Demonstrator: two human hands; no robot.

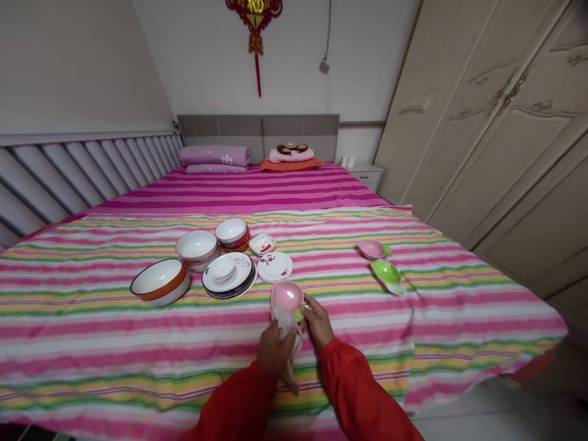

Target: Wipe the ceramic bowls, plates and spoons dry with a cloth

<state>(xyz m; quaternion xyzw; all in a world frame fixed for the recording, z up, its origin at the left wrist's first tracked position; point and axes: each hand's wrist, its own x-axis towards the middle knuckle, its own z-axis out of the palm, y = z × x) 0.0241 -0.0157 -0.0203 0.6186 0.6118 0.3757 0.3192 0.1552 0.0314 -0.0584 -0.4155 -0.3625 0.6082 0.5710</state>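
Held low over the striped sheet is a pink bowl (287,295) with a green leaf-shaped handle. My right hand (317,320) grips it at that handle, fingers closed. In my left hand (275,349) a pale cloth (285,320) is bunched, pressed against the near side of the bowl, its end hanging below. Just beyond lie flowered small plates (274,267) and a stack of dark-rimmed plates (250,284) carrying small white dishes (222,269). Over to the right rest another pink bowl (371,248) and a green leaf-ended bowl (386,275).
Left of the plates stand an orange-banded bowl (160,283), white bowls (197,246) and red-patterned bowls (232,233), near a square dish (262,244). Folded bedding (215,155) lies by the headboard (229,127). A railing (82,171) runs along the left; a wardrobe (478,122) flanks the right.
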